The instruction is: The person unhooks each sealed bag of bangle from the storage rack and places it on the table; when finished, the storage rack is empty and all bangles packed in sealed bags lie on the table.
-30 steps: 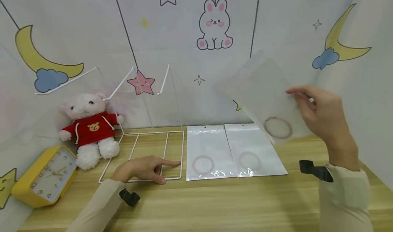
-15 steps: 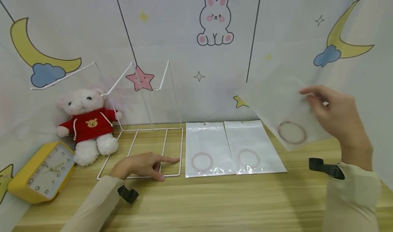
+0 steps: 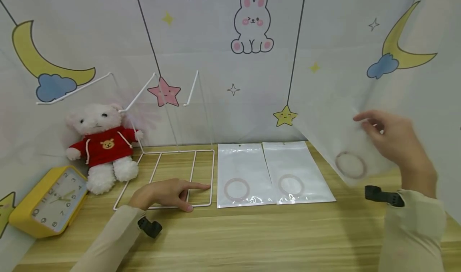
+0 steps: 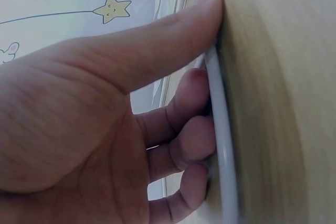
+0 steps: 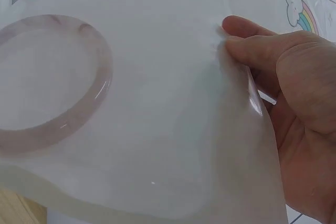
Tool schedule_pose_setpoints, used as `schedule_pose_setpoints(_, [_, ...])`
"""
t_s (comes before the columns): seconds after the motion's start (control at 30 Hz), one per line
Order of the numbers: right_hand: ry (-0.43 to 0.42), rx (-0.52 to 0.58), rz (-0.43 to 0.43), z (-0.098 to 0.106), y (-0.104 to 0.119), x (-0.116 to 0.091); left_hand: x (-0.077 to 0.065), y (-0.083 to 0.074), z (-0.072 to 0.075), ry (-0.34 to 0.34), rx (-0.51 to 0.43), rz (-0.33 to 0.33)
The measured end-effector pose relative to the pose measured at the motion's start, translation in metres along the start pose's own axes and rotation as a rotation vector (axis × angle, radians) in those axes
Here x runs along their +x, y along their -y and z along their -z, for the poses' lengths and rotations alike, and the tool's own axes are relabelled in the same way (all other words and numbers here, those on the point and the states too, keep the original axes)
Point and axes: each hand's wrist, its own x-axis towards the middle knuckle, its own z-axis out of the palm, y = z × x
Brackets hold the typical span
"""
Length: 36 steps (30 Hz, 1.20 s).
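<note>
My right hand (image 3: 399, 138) pinches the edge of a translucent plastic bag (image 5: 157, 108) between thumb and index finger. The bag hangs tilted above the table, with a pale pink bangle (image 5: 97, 95) inside near its lower end. My left hand (image 3: 167, 194) rests on the base of a white wire rack (image 3: 212, 172). Its index finger points straight to the rack's right bar; the thumb lies across the front bar (image 4: 223, 129). Its other fingers are bent and touch that bar. Two flat zip bags (image 3: 243, 156) lie right of the rack, each with a ring-shaped bangle (image 3: 291, 185).
A white teddy bear (image 3: 108, 144) in a red hoodie leans behind the rack's left side. At the far left stands a yellow alarm clock (image 3: 50, 202). The rack's upright hooks (image 3: 138, 92) rise before a printed curtain (image 3: 252, 84). Wooden tabletop (image 3: 252, 240) stretches in front.
My right hand has carried the hanging bag rightward and slightly down, away from the two bags on the table. The left hand keeps its place on the rack.
</note>
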Motion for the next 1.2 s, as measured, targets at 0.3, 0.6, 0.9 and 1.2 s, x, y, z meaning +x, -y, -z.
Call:
schedule_pose_setpoints(0.3, [0.143,-0.030,-0.017,-0.011,-0.023,0.000,0.000,-0.002,0.001,0.005,0.000,-0.008])
schedule_pose_setpoints(0.6, [0.250,0.027,-0.152,-0.025,-0.042,-0.006,-0.001,-0.003,0.001,-0.003,0.001,-0.030])
schedule_pose_setpoints(0.9, [0.254,0.029,-0.241,-0.023,-0.069,-0.024,0.000,-0.001,0.000,0.005,0.008,-0.018])
schedule_pose_setpoints(1.2, [0.286,0.026,-0.242,-0.033,-0.084,-0.028,-0.001,-0.002,0.000,-0.002,-0.004,-0.023])
